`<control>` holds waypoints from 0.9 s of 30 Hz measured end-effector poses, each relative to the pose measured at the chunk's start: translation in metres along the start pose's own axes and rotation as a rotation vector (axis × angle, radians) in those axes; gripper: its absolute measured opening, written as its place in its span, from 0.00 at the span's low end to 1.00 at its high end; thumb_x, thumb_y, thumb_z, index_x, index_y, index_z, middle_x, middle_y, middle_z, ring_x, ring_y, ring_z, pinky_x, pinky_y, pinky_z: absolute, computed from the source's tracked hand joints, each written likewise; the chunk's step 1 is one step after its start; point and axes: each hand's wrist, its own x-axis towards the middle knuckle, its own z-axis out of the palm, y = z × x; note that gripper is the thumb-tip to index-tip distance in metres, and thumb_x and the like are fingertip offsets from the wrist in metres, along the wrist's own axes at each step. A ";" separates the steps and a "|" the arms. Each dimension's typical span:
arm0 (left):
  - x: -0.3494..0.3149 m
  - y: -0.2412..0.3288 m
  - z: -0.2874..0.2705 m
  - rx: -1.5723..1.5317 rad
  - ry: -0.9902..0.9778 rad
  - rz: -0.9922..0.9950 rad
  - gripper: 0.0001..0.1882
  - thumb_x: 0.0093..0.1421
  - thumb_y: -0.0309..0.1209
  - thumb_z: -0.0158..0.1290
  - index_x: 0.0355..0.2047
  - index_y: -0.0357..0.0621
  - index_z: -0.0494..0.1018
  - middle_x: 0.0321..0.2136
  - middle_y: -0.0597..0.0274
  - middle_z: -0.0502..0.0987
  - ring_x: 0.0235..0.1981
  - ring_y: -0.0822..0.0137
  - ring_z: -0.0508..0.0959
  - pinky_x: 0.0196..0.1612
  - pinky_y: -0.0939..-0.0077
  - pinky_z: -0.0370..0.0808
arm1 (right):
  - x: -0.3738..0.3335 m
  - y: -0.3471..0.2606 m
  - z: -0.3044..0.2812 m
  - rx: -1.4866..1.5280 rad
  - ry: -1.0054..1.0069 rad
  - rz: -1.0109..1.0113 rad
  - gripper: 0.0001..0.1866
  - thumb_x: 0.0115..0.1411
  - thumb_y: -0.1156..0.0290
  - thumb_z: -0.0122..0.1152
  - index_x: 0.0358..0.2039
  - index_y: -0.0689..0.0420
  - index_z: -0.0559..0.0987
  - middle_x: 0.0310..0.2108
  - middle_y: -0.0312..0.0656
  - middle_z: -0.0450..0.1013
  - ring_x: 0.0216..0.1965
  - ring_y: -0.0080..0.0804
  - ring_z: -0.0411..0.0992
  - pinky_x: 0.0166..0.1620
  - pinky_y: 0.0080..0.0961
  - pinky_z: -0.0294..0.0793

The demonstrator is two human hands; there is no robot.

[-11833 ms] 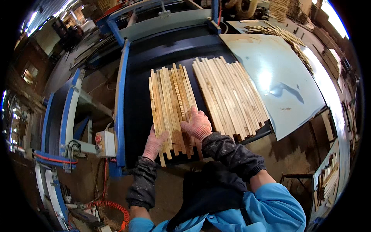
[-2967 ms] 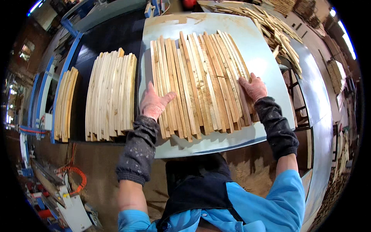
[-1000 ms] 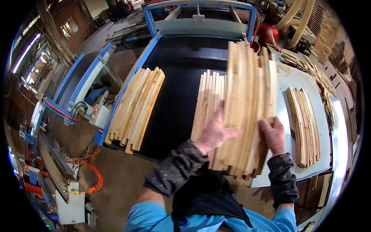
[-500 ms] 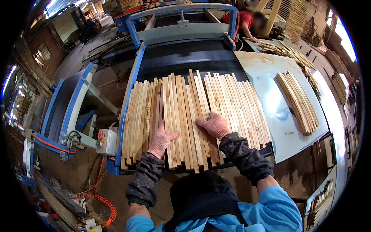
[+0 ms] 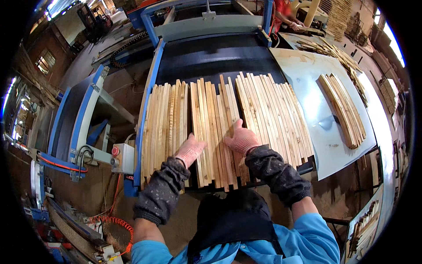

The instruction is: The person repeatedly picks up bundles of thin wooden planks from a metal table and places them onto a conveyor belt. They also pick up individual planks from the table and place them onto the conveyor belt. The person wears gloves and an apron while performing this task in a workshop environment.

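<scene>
Long pale wooden strips [image 5: 259,110] lie side by side on the dark belt [image 5: 215,61] before me, their ends uneven. Dark gaps set off a middle bundle of strips [image 5: 205,119] from those at left and right. My left hand [image 5: 190,150], in a pinkish knit glove, closes on the bundle's left side, its thumb pointing right across the top. On the other side my right hand [image 5: 241,138], gloved alike, holds the bundle's right edge with its thumb pointing left. Some fingers of both hands are hidden in the gaps.
A blue frame [image 5: 149,110] edges the belt, and a crossbar [image 5: 209,27] spans it. At right, a metal sheet [image 5: 303,97] carries a smaller strip stack [image 5: 343,110]. A control box [image 5: 122,158] stands at left. Another person [image 5: 285,17] works at back right.
The gap left of the middle bundle has widened into a clear dark slot, and the right gap shows more plainly. Both hands keep to the bundle's sides. The other person's arms have moved.
</scene>
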 end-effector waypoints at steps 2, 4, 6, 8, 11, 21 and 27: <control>-0.005 0.024 -0.005 0.145 -0.044 -0.154 0.36 0.66 0.36 0.57 0.65 0.21 0.62 0.58 0.35 0.78 0.60 0.49 0.79 0.61 0.60 0.74 | -0.002 -0.003 0.000 -0.013 -0.026 -0.006 0.56 0.71 0.45 0.58 0.80 0.71 0.41 0.52 0.64 0.82 0.54 0.52 0.83 0.55 0.42 0.84; 0.039 -0.061 -0.021 0.449 0.001 -0.011 0.26 0.64 0.36 0.56 0.55 0.25 0.73 0.44 0.41 0.81 0.46 0.47 0.82 0.52 0.55 0.78 | -0.006 -0.021 0.005 -0.020 -0.017 -0.112 0.54 0.71 0.45 0.56 0.79 0.70 0.44 0.51 0.65 0.82 0.52 0.54 0.84 0.54 0.44 0.85; 0.028 -0.019 -0.020 0.625 -0.006 -0.059 0.20 0.63 0.37 0.57 0.44 0.29 0.80 0.31 0.48 0.80 0.35 0.47 0.82 0.47 0.51 0.80 | -0.003 -0.012 0.004 0.011 -0.018 -0.102 0.53 0.70 0.45 0.57 0.79 0.70 0.46 0.50 0.65 0.82 0.52 0.55 0.84 0.54 0.45 0.84; -0.012 0.029 -0.024 0.797 0.026 -0.063 0.20 0.64 0.42 0.59 0.32 0.34 0.84 0.23 0.49 0.79 0.29 0.48 0.81 0.40 0.48 0.80 | 0.010 0.003 0.012 0.036 0.037 -0.105 0.55 0.68 0.44 0.63 0.78 0.69 0.49 0.48 0.65 0.82 0.49 0.56 0.84 0.51 0.46 0.85; -0.047 0.044 -0.036 0.862 0.039 -0.010 0.22 0.65 0.49 0.60 0.39 0.40 0.86 0.34 0.50 0.87 0.35 0.53 0.86 0.40 0.56 0.81 | 0.007 -0.006 0.024 0.053 0.100 -0.125 0.55 0.66 0.43 0.66 0.78 0.67 0.51 0.48 0.66 0.82 0.48 0.56 0.85 0.50 0.46 0.85; -0.067 0.003 -0.017 0.210 0.139 0.265 0.22 0.68 0.44 0.62 0.55 0.42 0.83 0.42 0.51 0.88 0.44 0.58 0.87 0.50 0.64 0.82 | -0.058 0.030 0.005 0.125 0.238 -0.251 0.43 0.70 0.49 0.62 0.75 0.62 0.62 0.52 0.63 0.81 0.56 0.54 0.81 0.61 0.47 0.79; -0.052 0.009 0.011 0.162 0.183 0.358 0.20 0.67 0.37 0.62 0.55 0.40 0.82 0.43 0.51 0.88 0.45 0.60 0.87 0.50 0.67 0.81 | -0.103 0.214 -0.005 0.749 0.426 0.017 0.42 0.68 0.55 0.69 0.75 0.65 0.66 0.61 0.65 0.77 0.61 0.48 0.79 0.62 0.35 0.80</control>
